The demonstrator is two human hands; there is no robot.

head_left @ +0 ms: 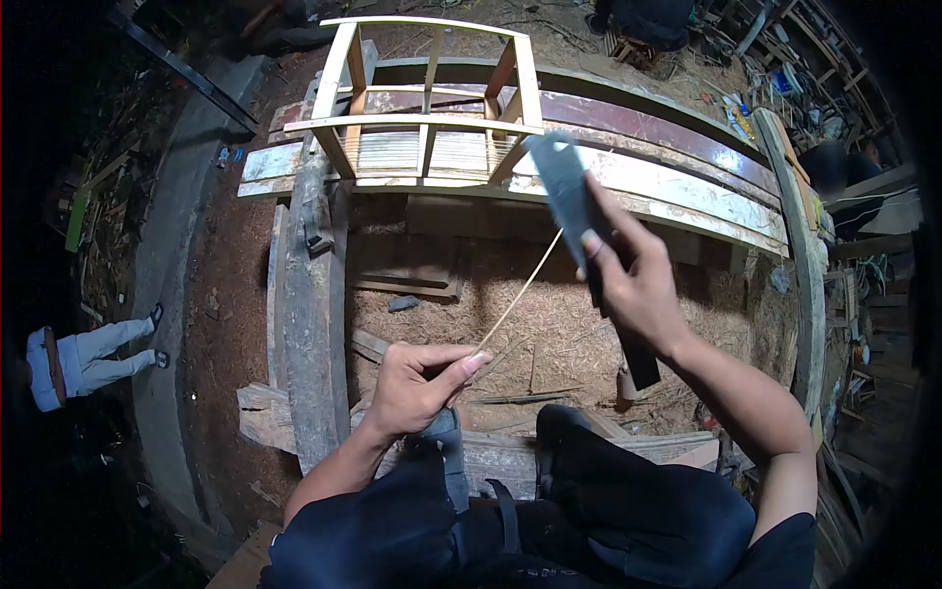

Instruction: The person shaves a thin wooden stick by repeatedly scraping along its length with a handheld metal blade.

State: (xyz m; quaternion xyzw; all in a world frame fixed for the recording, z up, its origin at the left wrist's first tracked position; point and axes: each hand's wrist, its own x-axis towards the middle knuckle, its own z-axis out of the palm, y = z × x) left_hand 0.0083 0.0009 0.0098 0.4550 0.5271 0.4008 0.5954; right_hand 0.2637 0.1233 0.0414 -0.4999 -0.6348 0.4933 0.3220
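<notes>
My left hand is closed, pinching a thin wooden strip between thumb and fingers. The strip slants up and right towards the blade in my other hand. Wrapped round a cleaver-like knife, my right hand is closed too. Its broad grey blade has a hole near the tip, and a dark end sticks out below the hand. Where the strip's far part lies against or behind the blade, I cannot tell if they touch. Beyond the knife stands a light wooden frame with thin slats inside.
The frame rests on a long plank bench. Thick beams run along the left and right sides. Wood shavings and offcuts cover the ground between them. A person is at the far left, and other people are partly visible at the back.
</notes>
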